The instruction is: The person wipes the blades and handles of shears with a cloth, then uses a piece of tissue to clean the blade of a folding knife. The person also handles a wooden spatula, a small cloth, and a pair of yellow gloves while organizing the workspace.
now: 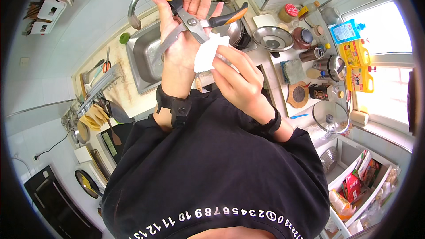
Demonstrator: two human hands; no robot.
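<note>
A pair of kitchen scissors (193, 22) with black and orange handles lies spread across the open palm of my left hand (181, 36), one blade towards the wrist and the other under a white tissue (210, 54). The left fingers are stretched out behind the scissors; the thumb touches the handle loop. My right hand (240, 78) pinches the tissue between thumb and fingers, around the lower part of that blade. The tip of the blade is hidden by the tissue. Both wrists wear black straps.
A steel sink (146, 59) with a curved faucet (134, 21) lies beyond my left forearm. A metal pan (232, 28) stands behind the hands. At the right are a steel lid (273, 39), jars, a sponge (293, 71) and bottles. Orange-handled scissors (107, 65) lie at the left.
</note>
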